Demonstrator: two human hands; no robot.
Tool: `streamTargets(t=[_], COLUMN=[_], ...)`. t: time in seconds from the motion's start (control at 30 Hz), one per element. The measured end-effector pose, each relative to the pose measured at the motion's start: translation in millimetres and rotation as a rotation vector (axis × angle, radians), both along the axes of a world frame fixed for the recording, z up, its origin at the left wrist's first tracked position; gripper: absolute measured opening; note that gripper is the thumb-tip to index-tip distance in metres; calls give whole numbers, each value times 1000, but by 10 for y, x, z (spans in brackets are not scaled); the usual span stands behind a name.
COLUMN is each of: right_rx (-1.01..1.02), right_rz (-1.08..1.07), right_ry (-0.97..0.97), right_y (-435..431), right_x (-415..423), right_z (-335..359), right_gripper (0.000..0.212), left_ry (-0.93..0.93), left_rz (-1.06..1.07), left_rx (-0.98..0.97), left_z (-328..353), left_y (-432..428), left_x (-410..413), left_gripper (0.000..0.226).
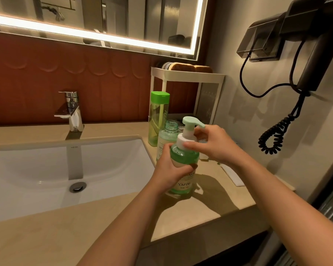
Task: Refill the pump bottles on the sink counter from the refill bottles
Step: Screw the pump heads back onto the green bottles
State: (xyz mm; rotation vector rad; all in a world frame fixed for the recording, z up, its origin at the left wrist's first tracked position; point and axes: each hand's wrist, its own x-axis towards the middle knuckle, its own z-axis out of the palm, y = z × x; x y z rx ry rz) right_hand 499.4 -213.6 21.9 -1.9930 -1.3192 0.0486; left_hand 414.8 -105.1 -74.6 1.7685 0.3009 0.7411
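Hands at pump bottle (182,166) on counter (108,214): left hand (168,170) grips its body; right hand (212,144) pinches white pump collar (185,140); uncapped bottle (168,134) just behind.

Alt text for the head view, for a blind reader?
The left hand grips a clear pump bottle of green liquid at the beige sink counter while the right hand pinches its white pump collar; an uncapped green bottle stands behind.
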Motion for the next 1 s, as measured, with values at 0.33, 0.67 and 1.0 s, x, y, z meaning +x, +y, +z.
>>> streamTargets(t=[0.33,0.67,1.0], right_rx=[-33,-116,128], right_rz=[184,295,-282], right_ry=[356,396,-138], right_y=[-6,-22,187], right_x=[16,149,-121], right_z=[28,24,-213], right_gripper=[36,54,61], left_ry=[-6,-9,-4], left_rz=[-3,-10,-14], left_rx=[-3,-10,-13], left_z=[5,-12,-11], left_y=[-1,1,-1], left_x=[0,-8,18], left_gripper=[65,65,71])
